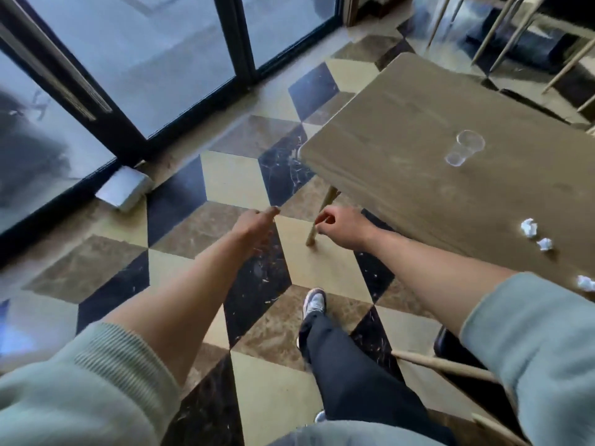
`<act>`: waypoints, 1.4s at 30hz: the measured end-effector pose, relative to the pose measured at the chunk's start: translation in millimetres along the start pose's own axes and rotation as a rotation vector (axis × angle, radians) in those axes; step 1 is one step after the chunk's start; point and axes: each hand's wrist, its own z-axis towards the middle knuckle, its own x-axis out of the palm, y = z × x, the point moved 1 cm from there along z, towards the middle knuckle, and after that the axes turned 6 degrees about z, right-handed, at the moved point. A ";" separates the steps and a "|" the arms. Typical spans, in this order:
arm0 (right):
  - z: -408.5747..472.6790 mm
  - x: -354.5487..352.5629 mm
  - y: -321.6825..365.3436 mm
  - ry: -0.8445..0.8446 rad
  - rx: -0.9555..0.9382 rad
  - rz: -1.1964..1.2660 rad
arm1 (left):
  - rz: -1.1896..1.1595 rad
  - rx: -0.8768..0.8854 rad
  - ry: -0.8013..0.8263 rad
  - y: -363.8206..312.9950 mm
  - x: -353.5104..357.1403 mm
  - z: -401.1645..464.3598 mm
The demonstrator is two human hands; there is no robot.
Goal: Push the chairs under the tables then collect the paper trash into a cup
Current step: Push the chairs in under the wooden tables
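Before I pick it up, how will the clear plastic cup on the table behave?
The clear plastic cup looks thin-walled and empty, so it is probably very light and may crush under a firm squeeze. It stands upright and narrows toward its base, so a sideways bump could tip it and let it roll on the table.

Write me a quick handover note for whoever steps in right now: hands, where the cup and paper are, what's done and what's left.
Left hand: empty, fingers loosely extended, held out over the floor.
Right hand: empty, loosely curled, hanging near the table leg.
Clear plastic cup: upright on the table, nothing visible in it.
Paper trash: three crumpled balls on the table's near right side, one large, one small, one at the frame edge.
Chairs: wooden chair legs show at lower right beside the table; whether that chair is pushed in cannot be told.
Left: confirm the chairs, then put all the paper in the cup.
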 end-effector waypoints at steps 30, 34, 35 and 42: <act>573.3 -312.6 89.0 -0.578 0.538 0.375 | 0.368 0.134 0.502 -538.4 -178.3 600.7; 601.1 -396.1 14.6 -0.754 0.629 0.520 | 0.484 0.227 0.593 -649.5 -81.9 656.9; 608.8 -418.8 -2.0 -0.790 0.648 0.548 | 0.506 0.244 0.613 -675.3 -61.1 669.3; 636.7 -560.8 -83.0 -0.941 0.734 0.763 | 0.719 0.261 0.738 -831.1 79.0 720.7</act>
